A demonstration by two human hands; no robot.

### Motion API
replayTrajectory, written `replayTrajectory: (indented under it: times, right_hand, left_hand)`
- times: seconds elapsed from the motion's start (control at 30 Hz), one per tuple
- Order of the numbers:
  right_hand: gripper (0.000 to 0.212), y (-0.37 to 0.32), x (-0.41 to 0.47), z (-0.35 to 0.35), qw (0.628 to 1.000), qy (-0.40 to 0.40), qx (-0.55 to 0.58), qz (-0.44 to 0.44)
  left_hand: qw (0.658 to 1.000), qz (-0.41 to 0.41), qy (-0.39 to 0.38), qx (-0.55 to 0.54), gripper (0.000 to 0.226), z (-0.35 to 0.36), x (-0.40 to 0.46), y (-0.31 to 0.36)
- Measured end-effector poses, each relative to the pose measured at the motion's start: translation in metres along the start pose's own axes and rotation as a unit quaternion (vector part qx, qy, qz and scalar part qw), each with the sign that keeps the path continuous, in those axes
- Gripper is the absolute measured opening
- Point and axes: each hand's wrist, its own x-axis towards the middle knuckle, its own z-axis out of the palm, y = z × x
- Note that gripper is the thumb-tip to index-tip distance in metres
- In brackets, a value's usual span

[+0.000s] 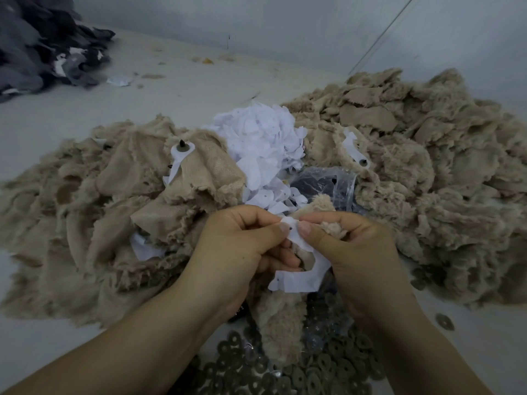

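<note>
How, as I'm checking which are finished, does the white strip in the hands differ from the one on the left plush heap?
The held strip is pinched by the left hand and right hand; the heap strip lies free on plush. The heap strip carries an upright dark peg; the held strip shows only a small dark dot. Both are thin, white, curved cut-outs.

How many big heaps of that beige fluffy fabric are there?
2: the left heap of beige fluffy fabric beside the white paper scraps, and the right heap past them. Smaller pieces may hide underneath.
</note>
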Motion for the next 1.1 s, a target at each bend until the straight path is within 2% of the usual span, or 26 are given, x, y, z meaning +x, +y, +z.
replayTrajectory:
  times: [0.17,0.27,0.43,0.63,0.87,1.1]
  right_hand:
    - [0.006,-0.003,-0.002,0.001,0.999,0.015,-0.039,-0.025]
    - [0.011,-0.005,-0.004,0.002,0.995,0.025,-0.079,-0.056]
    - [0.008,-0.007,-0.006,0.003,0.985,0.034,-0.141,-0.095]
    - [0.014,-0.006,-0.006,0.004,0.982,0.053,-0.148,-0.103]
    - [0.024,-0.008,-0.009,0.006,0.977,0.047,-0.159,-0.134]
    - [0.023,-0.004,-0.011,0.009,0.98,0.058,-0.142,-0.13]
  left_hand:
    - [0.999,0.027,-0.01,0.015,0.022,0.0,0.0,-0.005]
    - [0.999,0.046,-0.011,0.026,0.017,0.0,0.001,-0.008]
    - [0.997,0.065,-0.01,0.038,0.018,0.0,0.001,-0.012]
    - [0.998,0.058,0.002,0.033,0.022,0.001,0.0,-0.011]
    - [0.991,0.09,0.027,0.094,0.025,0.001,0.001,-0.014]
    - [0.974,0.138,0.037,0.174,0.026,0.003,-0.001,-0.014]
